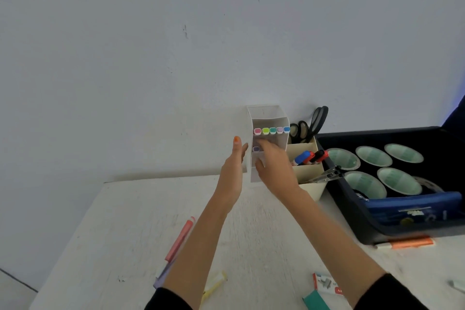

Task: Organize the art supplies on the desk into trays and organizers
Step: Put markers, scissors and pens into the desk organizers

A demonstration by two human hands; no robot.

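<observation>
A tall white tiered organizer (264, 113) stands at the desk's far edge against the wall. Its upper tier holds several markers with coloured caps (272, 130). My left hand (232, 168) rests flat against the organizer's left side, fingers straight. My right hand (274, 163) reaches into the lower front tier, where its fingers pinch a marker with a purple cap (256, 149). On the desk in front lie a pink marker (180, 240), a yellow marker (214, 287) and an orange marker (410, 243).
A cream divided holder (310, 184) with scissors (313, 123), markers and pens stands right of the organizer. A dark bin (352, 209) at the right holds round white bowls and a blue pouch (412, 211). A staples box (327, 284) and a green item (315, 301) lie near the front edge.
</observation>
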